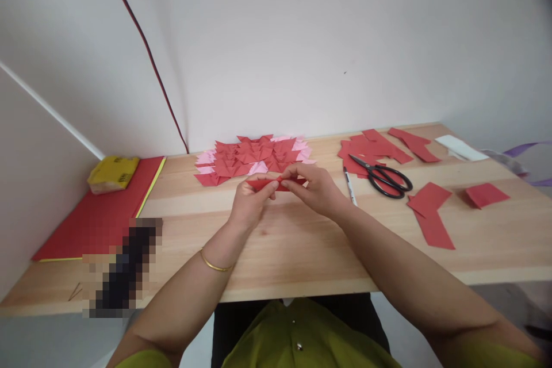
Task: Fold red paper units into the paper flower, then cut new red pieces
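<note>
Both hands meet over the middle of the wooden table [302,253], pinching one folded strip of red paper [271,184] between them. My left hand [250,202] grips its left end with thumb and fingers closed. My right hand [314,187] pinches the right end. Just behind the hands lies a flat pile of several folded red and pink paper pieces [254,158].
Black scissors [383,178] lie on cut red paper sheets [379,146] at the right, a pen [350,186] beside them. More red pieces [433,215] lie further right. A stack of red sheets [103,213] and a yellow pack [112,172] sit at the left. A blurred dark object [125,267] rests near the front edge.
</note>
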Available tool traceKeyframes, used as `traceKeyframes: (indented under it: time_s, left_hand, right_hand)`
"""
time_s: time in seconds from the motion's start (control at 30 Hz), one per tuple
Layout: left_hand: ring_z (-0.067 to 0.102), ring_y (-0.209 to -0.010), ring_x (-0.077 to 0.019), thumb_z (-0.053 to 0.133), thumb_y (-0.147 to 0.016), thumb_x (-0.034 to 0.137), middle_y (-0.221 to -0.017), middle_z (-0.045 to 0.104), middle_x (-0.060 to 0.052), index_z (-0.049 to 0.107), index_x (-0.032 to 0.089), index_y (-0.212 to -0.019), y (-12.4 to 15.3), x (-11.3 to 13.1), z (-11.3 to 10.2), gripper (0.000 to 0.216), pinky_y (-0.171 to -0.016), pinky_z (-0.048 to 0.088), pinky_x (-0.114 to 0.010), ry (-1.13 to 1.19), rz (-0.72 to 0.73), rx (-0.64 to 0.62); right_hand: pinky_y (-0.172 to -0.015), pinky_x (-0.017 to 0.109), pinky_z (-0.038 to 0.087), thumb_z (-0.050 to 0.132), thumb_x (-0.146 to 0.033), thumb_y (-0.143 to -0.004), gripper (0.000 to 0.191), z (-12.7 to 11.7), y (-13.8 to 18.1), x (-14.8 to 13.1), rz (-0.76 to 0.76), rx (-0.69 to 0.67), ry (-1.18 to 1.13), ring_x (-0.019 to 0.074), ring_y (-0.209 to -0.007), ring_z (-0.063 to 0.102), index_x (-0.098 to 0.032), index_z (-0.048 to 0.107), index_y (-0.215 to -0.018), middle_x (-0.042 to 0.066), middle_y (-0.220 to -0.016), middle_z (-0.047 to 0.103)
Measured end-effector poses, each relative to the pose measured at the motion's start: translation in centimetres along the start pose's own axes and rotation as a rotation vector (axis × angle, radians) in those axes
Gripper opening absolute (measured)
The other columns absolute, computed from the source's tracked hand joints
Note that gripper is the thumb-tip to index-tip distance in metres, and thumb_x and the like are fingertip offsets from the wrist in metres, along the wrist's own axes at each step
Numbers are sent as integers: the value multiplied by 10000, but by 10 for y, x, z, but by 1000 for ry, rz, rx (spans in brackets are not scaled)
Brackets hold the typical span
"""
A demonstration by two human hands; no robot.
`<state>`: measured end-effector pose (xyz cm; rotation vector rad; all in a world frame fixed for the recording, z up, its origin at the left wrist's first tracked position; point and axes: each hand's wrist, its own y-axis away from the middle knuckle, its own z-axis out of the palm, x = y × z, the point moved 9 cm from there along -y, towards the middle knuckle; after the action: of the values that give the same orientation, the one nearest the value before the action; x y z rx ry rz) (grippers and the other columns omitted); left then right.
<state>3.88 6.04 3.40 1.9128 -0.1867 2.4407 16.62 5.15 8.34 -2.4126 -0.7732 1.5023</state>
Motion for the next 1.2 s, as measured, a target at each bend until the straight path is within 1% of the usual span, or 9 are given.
traceKeyframes:
  time_s: [0.27,0.43,0.6,0.67,0.77,0.87,1.0,1.1,1.2]
  left_hand:
    - [518,-589,-82,722,-691,252,-718,652,-3,695,180,-769,1,12,1,110,-605,429,-225,-118,114,-26]
    - [591,-710,-114,701,-724,250,-818,677,-26,689,181,-798,2,22,2,101,-684,468,-243,-248,231,-55]
    - [628,-845,-149,678,-754,238,-907,693,-45,696,193,-884,4,25,8,139,-789,485,-281,-278,251,-109]
    - [629,-870,-156,674,-757,232,-905,695,-47,700,190,-873,5,28,11,126,-824,480,-295,-288,272,-122]
    - [627,-847,-156,681,-751,235,-862,692,-42,696,183,-818,6,31,9,86,-816,480,-296,-298,302,-105]
    - [627,-814,-154,671,-759,248,-824,691,-35,688,178,-765,5,29,9,72,-801,480,-294,-288,279,-111]
    - [636,-839,-171,674,-749,269,-840,703,-44,691,165,-756,1,17,8,106,-838,472,-321,-174,157,-113]
    - [636,-785,-165,710,-701,278,-815,708,-53,699,146,-770,-3,6,0,150,-792,480,-315,-71,52,-41]
    - [605,-663,-134,746,-645,289,-707,690,-35,692,135,-720,-5,1,-10,179,-695,475,-277,-25,1,64]
  right_hand:
    - [-699,278,473,561,-217,-829,84,0,0,-3,-41,-11,-33,147,-759,591,-211,643,-844,27,-815,653]
    - [-690,263,471,544,-205,-836,86,1,0,-2,-90,-13,-28,134,-749,574,-198,625,-863,29,-812,634]
    - [-699,268,455,534,-197,-839,63,2,1,-3,-105,-35,49,142,-765,556,-186,596,-836,34,-802,612]
    - [-694,268,443,536,-204,-840,59,3,1,-4,-106,-45,75,143,-759,547,-184,590,-826,36,-798,606]
    - [-681,258,428,535,-209,-839,57,6,2,-7,-107,-56,72,139,-751,538,-181,581,-820,37,-799,604]
    - [-666,252,410,528,-215,-839,70,8,2,-6,-88,-61,66,136,-730,527,-177,567,-795,35,-786,602]
    - [-659,253,398,503,-248,-853,116,12,2,4,19,-112,31,137,-725,524,-170,579,-812,32,-784,606]
    - [-667,252,405,455,-273,-877,178,14,2,14,125,-162,-38,135,-730,529,-172,602,-884,27,-806,611]
    - [-682,252,409,432,-294,-889,207,9,1,16,141,-134,-70,134,-750,531,-174,598,-914,27,-836,611]
